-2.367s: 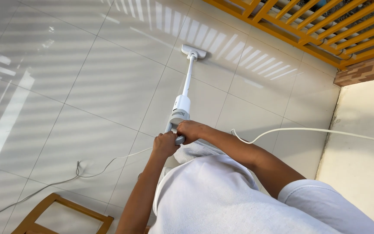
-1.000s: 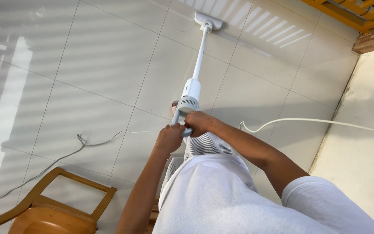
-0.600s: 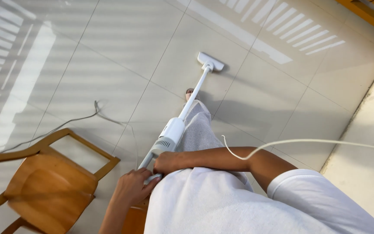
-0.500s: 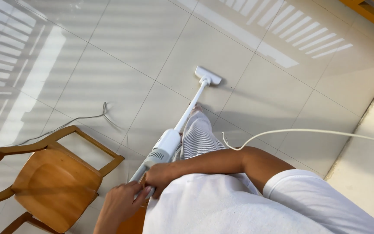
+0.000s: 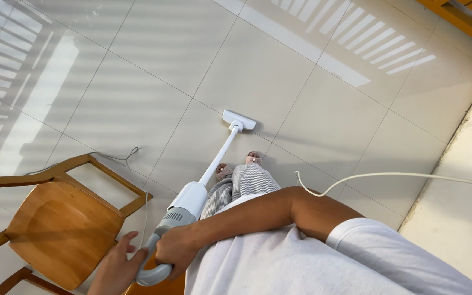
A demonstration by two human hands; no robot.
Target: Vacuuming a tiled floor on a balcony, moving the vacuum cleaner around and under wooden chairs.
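**Stick vacuum, two hands at the handle**

Right hand [image 5: 176, 252]: I see it wrapped tight around the grey loop handle of the white stick vacuum [image 5: 189, 201]. Left hand [image 5: 117, 267]: fingers spread loose, touching the handle's outer side, gripping nothing firmly. Vacuum: tilted, its tube running up to the floor head [image 5: 239, 120], which lies flat on the pale floor tiles [image 5: 137, 65]. Wooden chair [image 5: 61, 224]: just beside the left hand. White cord [image 5: 400, 176]: trailing right across the tiles.
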